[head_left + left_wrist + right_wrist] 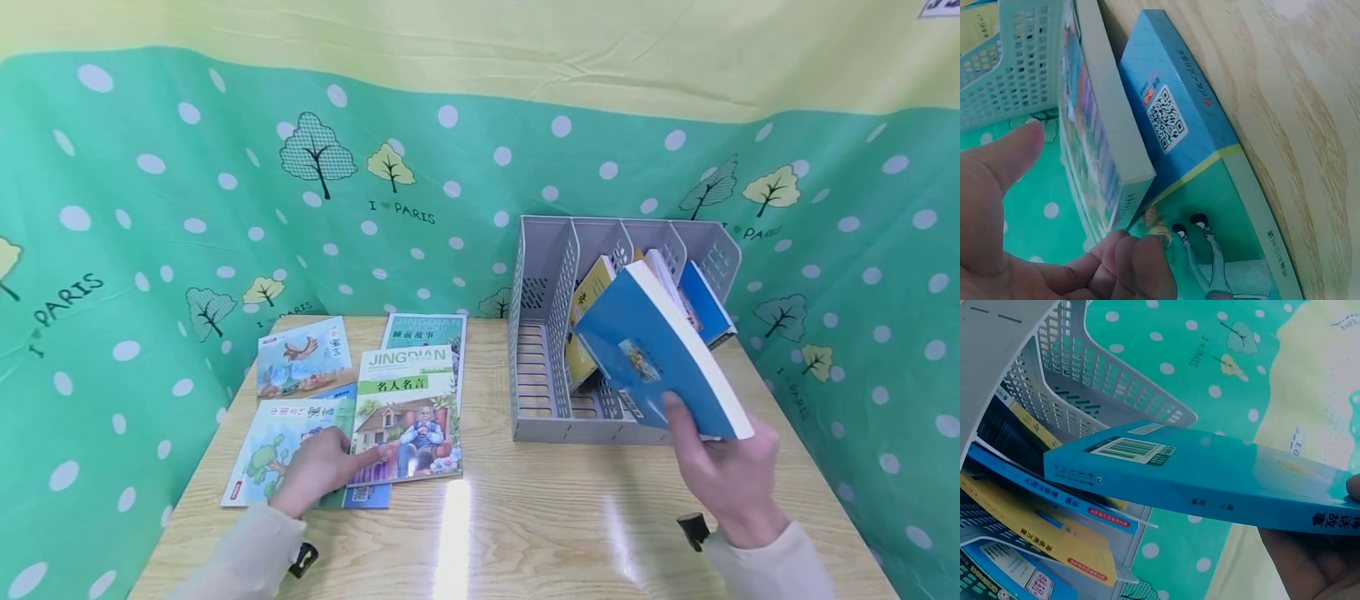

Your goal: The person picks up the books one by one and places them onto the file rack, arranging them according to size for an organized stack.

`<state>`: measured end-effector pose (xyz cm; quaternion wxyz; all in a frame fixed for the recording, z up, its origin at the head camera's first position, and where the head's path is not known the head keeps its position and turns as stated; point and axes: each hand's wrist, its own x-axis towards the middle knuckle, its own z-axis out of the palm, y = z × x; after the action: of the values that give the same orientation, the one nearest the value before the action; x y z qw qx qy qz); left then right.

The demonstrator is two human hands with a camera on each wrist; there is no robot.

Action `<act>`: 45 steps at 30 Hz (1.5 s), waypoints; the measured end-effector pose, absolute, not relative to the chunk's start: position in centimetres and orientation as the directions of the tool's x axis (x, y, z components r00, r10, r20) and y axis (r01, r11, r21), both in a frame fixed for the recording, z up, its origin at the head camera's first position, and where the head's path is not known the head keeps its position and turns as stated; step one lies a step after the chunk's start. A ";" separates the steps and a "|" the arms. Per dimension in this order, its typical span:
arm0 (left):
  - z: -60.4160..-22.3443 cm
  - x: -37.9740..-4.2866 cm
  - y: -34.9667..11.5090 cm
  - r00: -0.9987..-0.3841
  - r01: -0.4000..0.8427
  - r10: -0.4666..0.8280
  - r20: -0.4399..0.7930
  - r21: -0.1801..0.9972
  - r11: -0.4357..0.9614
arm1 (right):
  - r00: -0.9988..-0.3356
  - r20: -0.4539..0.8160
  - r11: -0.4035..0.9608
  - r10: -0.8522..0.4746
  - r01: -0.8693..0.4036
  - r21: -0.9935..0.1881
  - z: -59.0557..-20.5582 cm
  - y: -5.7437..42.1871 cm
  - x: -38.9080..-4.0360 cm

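Note:
My right hand (727, 467) grips a thick blue book (645, 358) by its near end, tilted in front of a grey file rack (600, 431). In the right wrist view the book's spine and barcode face the camera above the rack's slots. My left hand (318, 467) is at the lower left of a white and green book (408, 379), its forefinger reaching onto the cover. In the left wrist view the thumb stands apart and the fingertips are right at that book's bottom corner, over a blue-green book (1166, 125) with a QR code.
A book with a bird cover (303, 362) and a pale tree-cover book (251, 458) lie on the left of the table. A teal book (426, 329) lies partly under the white and green one. Several books lean in the rack, among them a yellow one (592, 296). Patterned curtain surrounds the table.

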<state>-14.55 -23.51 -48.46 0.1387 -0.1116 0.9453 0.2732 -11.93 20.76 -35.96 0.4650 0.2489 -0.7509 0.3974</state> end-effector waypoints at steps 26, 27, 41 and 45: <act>-50.8 -15.3 -23.3 -0.933 -0.293 -0.165 -0.321 0.407 0.865 | -0.601 0.780 0.686 0.172 -0.495 -0.533 -35.7 23.3 -11.1; -50.9 -15.3 -23.3 -0.933 -0.294 -0.167 -0.320 0.405 0.866 | -0.601 0.779 0.689 0.177 -0.489 -0.534 -35.7 23.4 -11.1; -51.0 -15.4 -23.4 -0.916 -0.336 -0.184 -0.356 0.431 0.837 | -0.652 0.728 0.769 0.212 -0.348 -0.536 -35.5 23.5 -11.5; -50.9 -15.3 -23.3 -0.917 -0.333 -0.179 -0.357 0.436 0.836 | -0.657 0.728 0.789 0.196 -0.335 -0.515 -35.7 23.4 -11.9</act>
<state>-15.34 -23.31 -50.91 0.1528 -0.1351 0.9460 0.2521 -11.86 23.35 -35.66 0.4123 0.0407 -0.8512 0.3223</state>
